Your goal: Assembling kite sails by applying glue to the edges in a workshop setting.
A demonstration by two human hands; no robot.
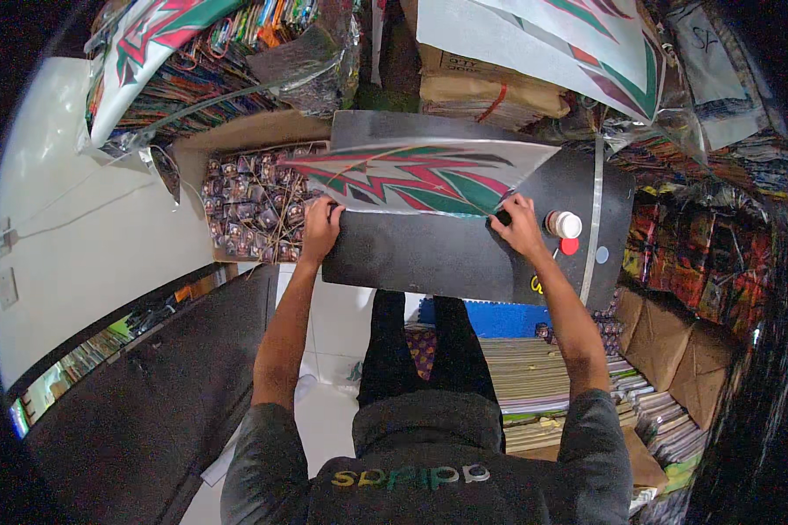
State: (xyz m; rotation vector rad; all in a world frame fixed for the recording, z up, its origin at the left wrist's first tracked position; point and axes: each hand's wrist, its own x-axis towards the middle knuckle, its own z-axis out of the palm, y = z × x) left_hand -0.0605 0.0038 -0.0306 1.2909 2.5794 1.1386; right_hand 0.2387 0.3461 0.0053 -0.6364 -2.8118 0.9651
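Observation:
A glossy white sheet (429,179) with a jagged red, green and black pattern is held above a black tabletop (411,258). My left hand (321,229) pinches its near left corner. My right hand (520,227) has its near right corner between thumb and fingers. The sheet's far edge is raised and it looks slightly bowed. Just right of my right hand are a small white-topped jar (566,225) and a red round lid (570,247). Yellow scissor-like handles (536,284) show beside my right forearm, partly hidden by it.
A long metal strip (592,227) crosses the table's right side, with a pale disc (601,255) beyond it. A cardboard box (214,144) of small bundled pieces adjoins the left. Similar patterned sheets (578,52) lie at the back. Paper stacks (525,376) sit low right.

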